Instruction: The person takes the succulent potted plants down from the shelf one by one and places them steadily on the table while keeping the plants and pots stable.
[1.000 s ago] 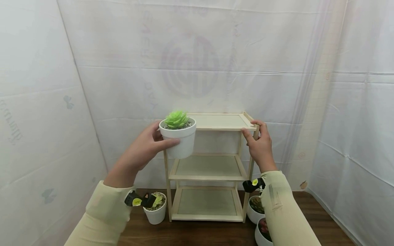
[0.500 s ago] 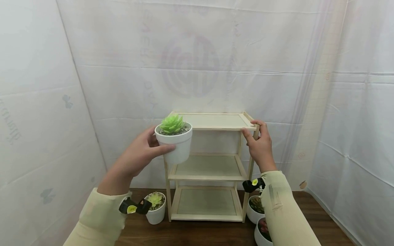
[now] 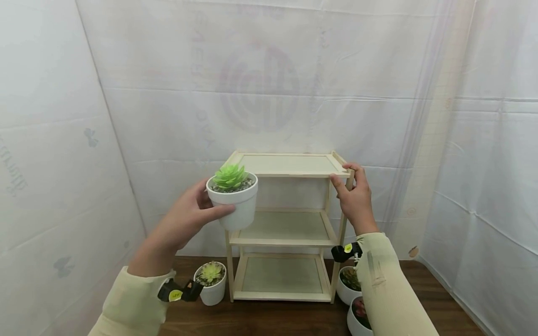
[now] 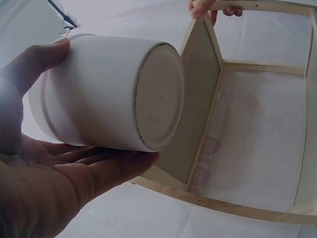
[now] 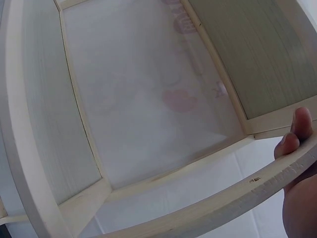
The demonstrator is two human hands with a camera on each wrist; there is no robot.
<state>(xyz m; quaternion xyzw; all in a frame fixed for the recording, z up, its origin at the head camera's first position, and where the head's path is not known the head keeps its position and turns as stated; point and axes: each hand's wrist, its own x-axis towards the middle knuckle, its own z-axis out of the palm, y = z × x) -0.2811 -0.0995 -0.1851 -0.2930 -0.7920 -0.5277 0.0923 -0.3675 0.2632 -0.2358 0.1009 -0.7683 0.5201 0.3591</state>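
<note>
My left hand [image 3: 182, 221] grips a potted succulent [image 3: 241, 207], a bright green rosette in a white pot. It hangs in front of the upper left part of a pale wooden three-tier shelf [image 3: 286, 243]. In the left wrist view the pot [image 4: 99, 94] shows its base, with the thumb on one side and the fingers along the other. At the top right corner of the shelf, my right hand [image 3: 355, 198] grips the frame. The right wrist view shows its fingertips [image 5: 299, 124] at the wooden post [image 5: 247, 193].
A second white-potted succulent [image 3: 212, 291] stands on the dark wooden table [image 3: 260, 319], left of the shelf. To the right, partly under my sleeve, are a pot with a green-brown plant [image 3: 348, 291] and one with a reddish plant [image 3: 357, 322]. White cloth [image 3: 269, 56] hangs behind.
My left hand has drawn the potted succulent down and to the left, off the shelf's top left corner, which is now more visible. The right hand stays in place on the frame.
</note>
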